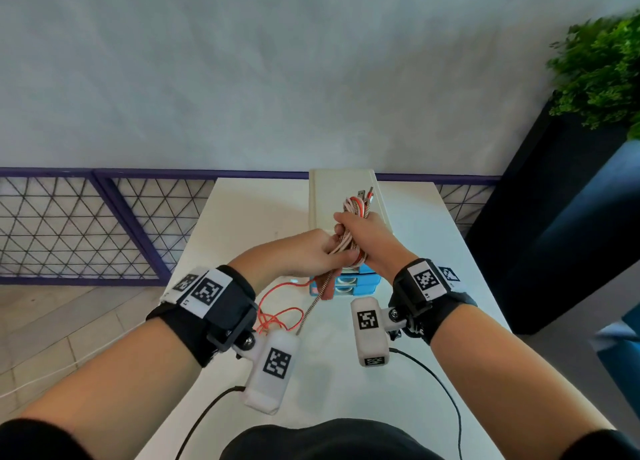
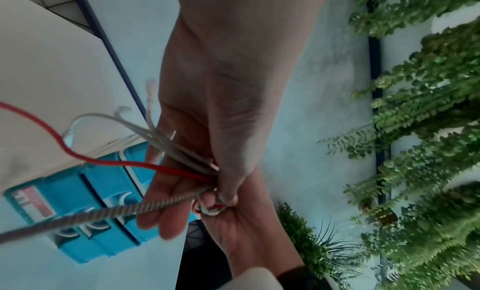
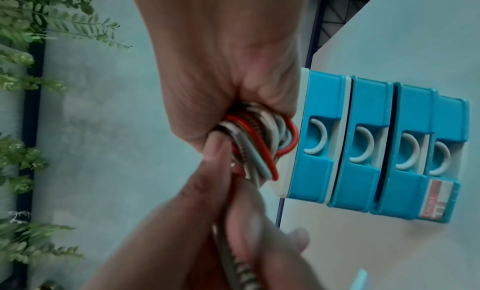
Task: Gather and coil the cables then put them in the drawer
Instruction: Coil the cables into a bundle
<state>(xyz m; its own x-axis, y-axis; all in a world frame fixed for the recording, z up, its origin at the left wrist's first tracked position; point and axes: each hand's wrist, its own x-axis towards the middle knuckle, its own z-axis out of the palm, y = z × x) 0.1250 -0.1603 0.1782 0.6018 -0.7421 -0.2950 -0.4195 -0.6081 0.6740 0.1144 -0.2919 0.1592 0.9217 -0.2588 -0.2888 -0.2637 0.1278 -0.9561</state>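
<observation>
My right hand (image 1: pixel 362 234) grips a coiled bundle of cables (image 1: pixel 356 210), red, white and braided, above the white table (image 1: pixel 433 252). Plug ends stick up past its fingers. My left hand (image 1: pixel 320 252) pinches the bundle's lower end, where the loops (image 3: pixel 259 142) bulge out of the right fist (image 3: pixel 221 79). A braided tail (image 1: pixel 311 307) and a thin red tail (image 1: pixel 277 307) hang down to the table. Just behind the hands stands the drawer unit (image 1: pixel 356 283), white on top, its blue drawers (image 3: pixel 363 150) all closed. In the left wrist view the red cable (image 2: pixel 103 163) and the braided cable (image 2: pixel 103 210) run into my left hand (image 2: pixel 221 109).
A tall dark planter with a green plant (image 1: pixel 602 72) stands at the right of the table. A purple mesh railing (image 1: pixel 104 224) runs behind and to the left. Something blue (image 1: pixel 623 338) sits low at the right edge. Black wrist-camera leads trail over the near table.
</observation>
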